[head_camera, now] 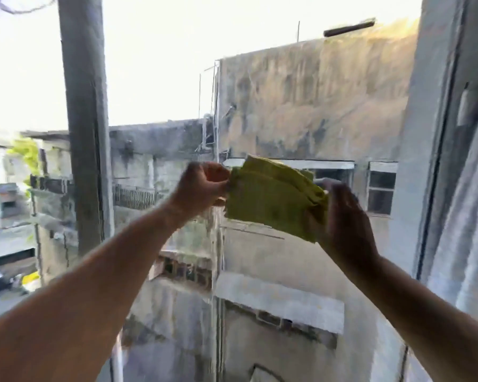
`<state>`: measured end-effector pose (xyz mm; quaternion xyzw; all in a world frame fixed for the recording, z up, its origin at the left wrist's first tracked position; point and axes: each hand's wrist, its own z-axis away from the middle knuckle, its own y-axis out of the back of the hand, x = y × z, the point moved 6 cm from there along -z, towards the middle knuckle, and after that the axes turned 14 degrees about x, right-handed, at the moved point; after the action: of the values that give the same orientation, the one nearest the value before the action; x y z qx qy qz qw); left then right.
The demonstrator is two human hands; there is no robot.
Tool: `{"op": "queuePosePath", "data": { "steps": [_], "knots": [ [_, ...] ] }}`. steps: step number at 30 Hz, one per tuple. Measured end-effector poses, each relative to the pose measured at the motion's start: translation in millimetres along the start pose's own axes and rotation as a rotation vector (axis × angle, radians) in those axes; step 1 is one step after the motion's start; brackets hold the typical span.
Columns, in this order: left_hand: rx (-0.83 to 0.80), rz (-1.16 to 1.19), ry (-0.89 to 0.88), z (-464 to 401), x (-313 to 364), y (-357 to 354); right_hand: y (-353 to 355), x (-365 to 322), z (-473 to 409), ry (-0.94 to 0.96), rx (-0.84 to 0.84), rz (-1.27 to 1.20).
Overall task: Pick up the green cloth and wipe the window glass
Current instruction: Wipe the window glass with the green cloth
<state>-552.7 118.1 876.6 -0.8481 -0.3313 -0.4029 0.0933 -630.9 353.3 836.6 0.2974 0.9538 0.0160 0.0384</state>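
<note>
Left hand [202, 186]: fingers pinched shut on the cloth's left edge.
Right hand [345, 224]: loosely curled, gripping the cloth's right end.
Cloth [273, 202]: yellow-green, folded in several layers, edges blurred, sloping down to the right; held up between both hands before the window glass [260, 106].
Glass: streaky, grey buildings beyond.
Curtain [461, 216]: pale, at far right.

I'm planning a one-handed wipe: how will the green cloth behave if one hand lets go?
Probably floppy: the green cloth is folded in soft layers and sags below the left hand and right hand. It looks light, since fingertips alone hold it. The folds would likely fall open, so bunch it first.
</note>
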Motion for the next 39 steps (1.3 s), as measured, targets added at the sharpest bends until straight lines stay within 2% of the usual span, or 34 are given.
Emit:
{"op": "queuePosePath", "data": {
  "steps": [2,4,6,8,10,12,14,16,19,22,24,26,28,29,30,33,35,36,37,39],
  "knots": [
    [-0.001,-0.050,-0.101,-16.7,23.8,-17.2,-18.6,-3.7,-15.1,0.395,0.030,0.255],
    [0.016,-0.111,-0.141,-26.1,29.2,-21.8,-48.4,-19.2,-6.7,0.806,-0.015,0.339],
    [0.064,-0.164,-0.158,-32.8,28.4,-20.8,-71.6,-24.4,3.1,0.996,-0.077,0.326],
    [0.218,-0.286,-0.271,-40.0,32.8,-9.6,-87.3,-22.0,3.5,0.964,-0.204,0.303],
    [0.436,-0.503,-0.510,-46.5,47.9,5.1,-94.7,-22.4,2.2,0.870,-0.309,0.297],
    [0.568,-0.814,-0.770,-56.8,62.4,7.7,-96.4,-31.6,-2.2,0.780,-0.286,0.290],
    [0.546,-1.088,-0.891,-76.0,64.5,3.7,-99.2,-41.8,-8.4,0.729,-0.180,0.276],
    [0.467,-1.244,-0.903,-96.3,57.1,0.7,-104.2,-44.6,-14.2,0.723,-0.056,0.288],
    [0.468,-1.255,-0.928,-109.0,47.0,3.2,-115.2,-37.6,-9.7,0.758,0.017,0.273],
    [0.504,-1.203,-0.972,-106.2,47.7,6.3,-109.4,-10.4,-16.4,0.711,-0.112,0.283],
    [0.501,-1.184,-0.984,-108.0,47.2,5.1,-92.9,30.6,-38.6,0.506,-0.124,0.437],
    [0.515,-1.183,-1.004,-110.4,45.4,4.7,-69.0,69.2,-70.8,0.178,0.027,0.497],
    [0.523,-1.189,-1.028,-112.5,43.0,4.2,-66.6,67.6,-85.8,-0.088,0.125,0.446],
    [0.523,-1.182,-1.035,-113.1,42.7,3.7,-75.7,49.9,-84.9,-0.110,0.143,0.435],
    [0.526,-1.170,-1.037,-113.8,42.3,4.1,-89.2,23.0,-77.4,-0.013,0.131,0.421],
    [0.539,-1.146,-1.044,-113.2,42.4,7.8,-129.7,-59.6,-16.0,0.657,-0.128,0.296],
    [0.528,-1.144,-1.045,-112.3,42.6,7.6,-127.5,-57.6,-6.9,0.868,-0.224,0.235],
    [0.526,-1.148,-1.037,-111.8,42.7,6.9,-123.6,-41.3,-17.9,0.849,-0.198,0.232],
    [0.527,-1.155,-1.028,-111.8,42.9,6.2,-117.5,-19.6,-35.1,0.731,-0.149,0.233],
    [0.522,-1.160,-1.017,-111.5,43.1,4.3,-91.1,26.6,-74.5,0.376,0.066,0.275]
  ]
}}
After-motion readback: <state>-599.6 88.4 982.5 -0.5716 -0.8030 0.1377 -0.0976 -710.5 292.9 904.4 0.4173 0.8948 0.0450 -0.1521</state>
